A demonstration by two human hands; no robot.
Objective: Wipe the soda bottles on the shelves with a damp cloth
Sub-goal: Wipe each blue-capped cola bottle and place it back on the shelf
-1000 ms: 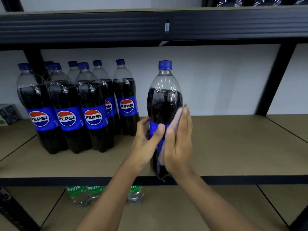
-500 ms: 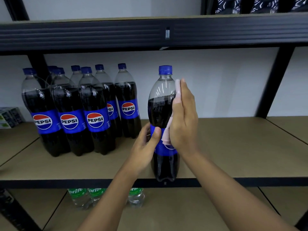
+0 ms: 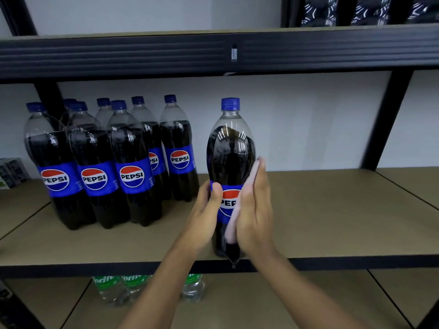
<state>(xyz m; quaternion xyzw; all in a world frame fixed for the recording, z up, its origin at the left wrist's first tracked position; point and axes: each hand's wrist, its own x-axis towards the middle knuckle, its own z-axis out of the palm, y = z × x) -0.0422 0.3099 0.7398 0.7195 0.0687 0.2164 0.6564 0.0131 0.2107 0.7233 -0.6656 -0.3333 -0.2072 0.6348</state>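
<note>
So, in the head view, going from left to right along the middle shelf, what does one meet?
A small box at the edge → group of Pepsi bottles → left hand → held Pepsi bottle → right hand, pressing the pink cloth on it → black shelf post.

At centre a Pepsi bottle [image 3: 231,148] stands upright at the front edge of the shelf [image 3: 332,222]. The left hand [image 3: 205,217] grips it at the label, thumb across the front. The right hand [image 3: 255,210], fingers straight, presses a pale cloth [image 3: 231,230] against the bottle's right side. At 9 o'clock more Pepsi bottles [image 3: 99,162] cluster together. At 7 o'clock, Sprite bottles [image 3: 111,288] stand on the shelf below.
</note>
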